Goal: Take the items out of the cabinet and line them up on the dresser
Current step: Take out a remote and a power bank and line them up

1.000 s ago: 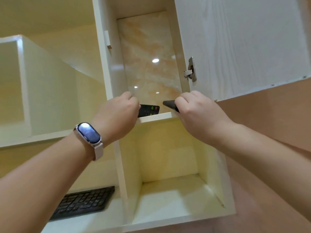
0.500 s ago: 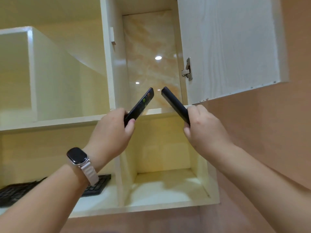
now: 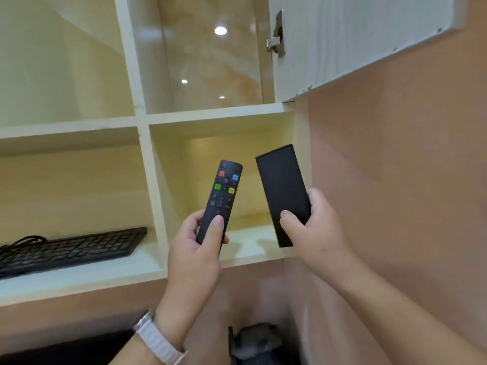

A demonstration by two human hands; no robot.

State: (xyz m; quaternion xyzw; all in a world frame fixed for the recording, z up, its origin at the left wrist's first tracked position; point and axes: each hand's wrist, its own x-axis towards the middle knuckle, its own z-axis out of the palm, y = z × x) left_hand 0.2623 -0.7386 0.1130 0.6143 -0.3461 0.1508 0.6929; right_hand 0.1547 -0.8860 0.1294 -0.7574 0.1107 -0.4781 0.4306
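Both remotes have come down out of the cabinet (image 3: 216, 111); the left hand (image 3: 195, 248) holds the button remote (image 3: 220, 201); the right hand (image 3: 313, 233) holds the plain black remote (image 3: 283, 191); the dresser comes next, probably.

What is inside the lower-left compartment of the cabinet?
A black keyboard with its cable lies in the cabinet there. The compartment's left part runs out of frame, so anything further left is unseen.
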